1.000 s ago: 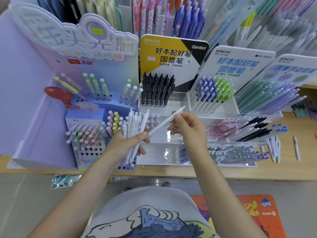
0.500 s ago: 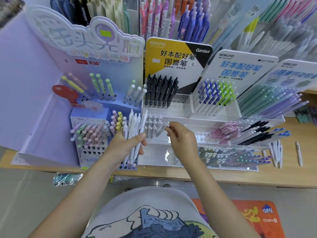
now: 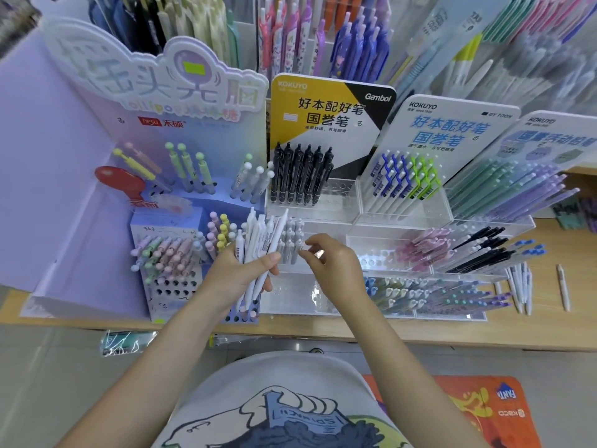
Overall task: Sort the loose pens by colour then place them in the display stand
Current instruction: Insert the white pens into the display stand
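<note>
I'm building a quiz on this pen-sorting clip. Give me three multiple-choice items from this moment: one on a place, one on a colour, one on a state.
1. Where do the black pens stand?
A. before the yellow sign
B. loose on the shelf
C. in the purple stand

2. What colour is the bundle of pens in the left hand?
A. black
B. white
C. green

3. What is the right hand holding?
A. a bundle
B. scissors
C. no pen visible

Answers: 1 A, they stand under the yellow sign; 2 B, the barrels are white; 3 C, its fingers are loosely curled beside the standing pens.

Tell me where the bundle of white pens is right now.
In the head view, the bundle of white pens is left of centre, gripped upright in the left hand, in front of the clear stand below the black pens.
</note>
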Motion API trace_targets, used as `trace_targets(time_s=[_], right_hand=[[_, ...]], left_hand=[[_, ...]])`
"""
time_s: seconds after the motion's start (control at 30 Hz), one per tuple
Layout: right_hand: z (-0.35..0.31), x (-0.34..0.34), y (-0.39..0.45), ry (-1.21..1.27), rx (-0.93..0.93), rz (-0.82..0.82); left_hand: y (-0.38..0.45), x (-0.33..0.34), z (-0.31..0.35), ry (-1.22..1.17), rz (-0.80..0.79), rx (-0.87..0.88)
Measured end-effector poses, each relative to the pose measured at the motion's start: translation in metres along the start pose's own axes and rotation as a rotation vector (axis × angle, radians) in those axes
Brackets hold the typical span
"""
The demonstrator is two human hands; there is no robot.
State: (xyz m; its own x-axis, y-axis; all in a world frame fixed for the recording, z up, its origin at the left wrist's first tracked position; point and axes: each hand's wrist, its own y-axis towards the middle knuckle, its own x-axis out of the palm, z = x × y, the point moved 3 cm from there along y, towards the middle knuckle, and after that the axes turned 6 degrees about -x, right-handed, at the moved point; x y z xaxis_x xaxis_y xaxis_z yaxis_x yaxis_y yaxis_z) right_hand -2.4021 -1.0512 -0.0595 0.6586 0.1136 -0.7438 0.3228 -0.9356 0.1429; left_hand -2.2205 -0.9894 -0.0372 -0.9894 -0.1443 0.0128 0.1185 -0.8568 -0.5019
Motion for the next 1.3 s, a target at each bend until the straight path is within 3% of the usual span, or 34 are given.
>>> trace_targets(time_s=[0.1, 0.17, 0.23, 0.43, 0.63, 1.03, 1.17, 1.3], right_hand=[[-0.011, -0.020, -0.003, 0.291, 0.125, 0.066], [-0.023, -0.031, -0.002, 0.605, 0.246, 0.033], [-0.031, -0.036, 0.000, 0.766, 0.304, -0.012], [-0.028, -0.041, 0.003, 0.873, 0.382, -0.009], [-0.016, -0.045, 0.004, 1.050, 0.442, -0.006], [0.011, -0.064, 0.017, 1.004, 0.402, 0.165], [0.021, -0.076, 0.027, 0.810, 0.354, 0.286], [0.016, -0.058, 0.031, 0.575, 0.230, 0.238]], left_hand=[[0.002, 0.005, 0.004, 0.005, -0.016, -0.002], [0.002, 0.013, 0.007, 0.015, -0.045, -0.003], [0.004, 0.022, 0.010, 0.054, -0.065, 0.004], [0.008, 0.032, 0.011, 0.124, -0.109, 0.009], [0.010, 0.038, 0.012, 0.013, -0.140, -0.026], [0.020, 0.034, 0.013, -0.038, -0.055, -0.045], [0.018, 0.030, 0.013, -0.104, -0.090, -0.106], [0.016, 0.029, 0.014, -0.135, -0.137, -0.130]])
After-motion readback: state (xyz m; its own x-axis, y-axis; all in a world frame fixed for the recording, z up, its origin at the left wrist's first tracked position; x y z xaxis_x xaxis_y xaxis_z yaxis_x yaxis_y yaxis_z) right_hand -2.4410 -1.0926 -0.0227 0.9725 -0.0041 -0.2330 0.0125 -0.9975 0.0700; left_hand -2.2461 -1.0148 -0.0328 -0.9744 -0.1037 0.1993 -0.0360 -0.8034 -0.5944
